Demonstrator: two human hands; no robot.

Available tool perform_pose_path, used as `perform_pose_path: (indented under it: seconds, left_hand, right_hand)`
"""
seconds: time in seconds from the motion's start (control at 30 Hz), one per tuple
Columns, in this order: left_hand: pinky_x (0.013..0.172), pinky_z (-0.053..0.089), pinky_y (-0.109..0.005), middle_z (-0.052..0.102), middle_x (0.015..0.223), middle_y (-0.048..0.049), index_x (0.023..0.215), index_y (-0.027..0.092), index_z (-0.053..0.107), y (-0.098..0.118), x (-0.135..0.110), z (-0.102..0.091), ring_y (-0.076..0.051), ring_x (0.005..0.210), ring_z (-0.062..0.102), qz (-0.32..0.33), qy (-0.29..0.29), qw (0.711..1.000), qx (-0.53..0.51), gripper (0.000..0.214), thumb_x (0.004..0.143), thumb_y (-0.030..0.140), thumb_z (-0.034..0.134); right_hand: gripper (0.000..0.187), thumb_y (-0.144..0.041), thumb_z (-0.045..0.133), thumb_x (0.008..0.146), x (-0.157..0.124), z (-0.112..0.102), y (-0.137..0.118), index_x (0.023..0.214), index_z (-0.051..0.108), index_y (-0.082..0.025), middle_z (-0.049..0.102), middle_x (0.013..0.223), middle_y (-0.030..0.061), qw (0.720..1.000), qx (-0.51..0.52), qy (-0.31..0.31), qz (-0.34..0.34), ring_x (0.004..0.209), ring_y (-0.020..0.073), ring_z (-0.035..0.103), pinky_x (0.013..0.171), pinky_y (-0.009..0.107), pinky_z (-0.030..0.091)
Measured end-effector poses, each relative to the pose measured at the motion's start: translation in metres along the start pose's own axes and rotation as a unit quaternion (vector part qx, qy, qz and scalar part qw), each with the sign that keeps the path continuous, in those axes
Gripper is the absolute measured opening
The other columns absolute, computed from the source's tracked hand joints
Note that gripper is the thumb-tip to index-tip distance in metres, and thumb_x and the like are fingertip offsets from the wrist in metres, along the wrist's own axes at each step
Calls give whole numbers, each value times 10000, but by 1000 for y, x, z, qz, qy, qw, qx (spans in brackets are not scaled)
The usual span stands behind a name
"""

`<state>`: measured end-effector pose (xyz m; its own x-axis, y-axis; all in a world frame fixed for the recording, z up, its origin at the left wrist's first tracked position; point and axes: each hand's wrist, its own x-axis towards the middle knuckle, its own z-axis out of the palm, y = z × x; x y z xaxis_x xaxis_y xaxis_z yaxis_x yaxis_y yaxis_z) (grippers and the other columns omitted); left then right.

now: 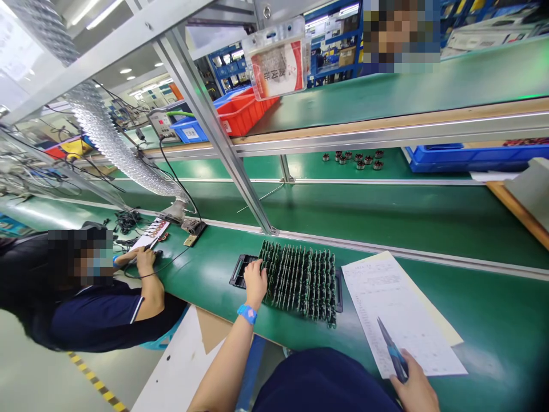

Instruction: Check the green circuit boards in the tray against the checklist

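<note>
At the tray's left end, circuit boards are touched by the left hand, its grip unclear. Pliers are clasped by the right hand.

The room is bright from long white ceiling tubes, and pale glare lies on the smooth green workbench. Edges look stretched; 2 areas are pixelated.

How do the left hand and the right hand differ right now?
The left hand is at the left end of the boards; the right hand is by the near edge of the paper. The right hand grips pliers; no tool shows in the left hand. The left hand has a blue band at its wrist; none shows by the right hand. Both are ungloved.
</note>
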<state>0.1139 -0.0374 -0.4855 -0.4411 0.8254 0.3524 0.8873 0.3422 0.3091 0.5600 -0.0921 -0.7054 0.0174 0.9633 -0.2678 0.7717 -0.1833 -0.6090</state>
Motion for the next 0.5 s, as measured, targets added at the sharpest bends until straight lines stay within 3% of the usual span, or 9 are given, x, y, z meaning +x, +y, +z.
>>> perform_pose_path:
  seconds: [0.13,0.23,0.5]
  left_hand:
    - [1007,403,-433,565,1190,-144,1203,97,566,-16,16,0,-271,1136,495,-47,-2,999,-22,334,909,209,453]
    - [963,450,-351,585,1117,-125,1158,86,557,-26,23,3,-206,1038,555,-53,-26,997,-43,295,890,129,443]
    - [972,442,-352,557,1157,-110,953,125,654,-30,25,-1,-212,1065,543,2,-61,998,-34,322,889,85,342]
  right_hand:
    - [864,-556,273,703,0,0,-1,1399,347,-51,362,1489,160,1000,0,5,-7,1328,338,407,1068,466,354]
    - [866,-558,276,696,0,-1,-2,1397,350,-56,366,1488,158,1000,1,8,-8,1328,337,409,1060,469,361]
    - [903,-608,249,694,-3,-3,-4,1393,358,-48,379,1479,161,1000,-2,1,-3,1336,326,409,1055,441,365]
